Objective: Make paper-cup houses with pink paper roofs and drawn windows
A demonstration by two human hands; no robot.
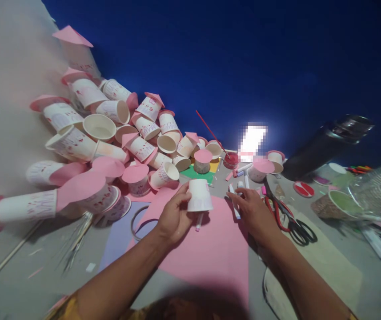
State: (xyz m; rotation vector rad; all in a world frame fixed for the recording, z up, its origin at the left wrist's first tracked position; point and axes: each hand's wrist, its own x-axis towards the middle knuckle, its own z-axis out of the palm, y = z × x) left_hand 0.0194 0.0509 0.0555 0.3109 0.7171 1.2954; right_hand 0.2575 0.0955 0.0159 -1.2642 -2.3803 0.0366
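My left hand (176,213) holds a white paper cup (199,195) upside down, with the thumb on its side and faint purple and pink marks on the cup. A thin marker with a pink tip (198,222) shows just below the cup's rim; whether the hand holds it too I cannot tell. To the right, the bent fingers of my right hand (252,209) close around a white marker (234,203) at the edge of a pink paper sheet (210,253). Other pens (244,174) lie just beyond those fingertips.
Many decorated cups with pink paper tops (140,146) are heaped at left. Red-handled scissors (290,222) lie right of my right hand. A brush stands in a red paint pot (230,161). Farther right are a dark bottle (323,146) and stacked cups in plastic (380,178).
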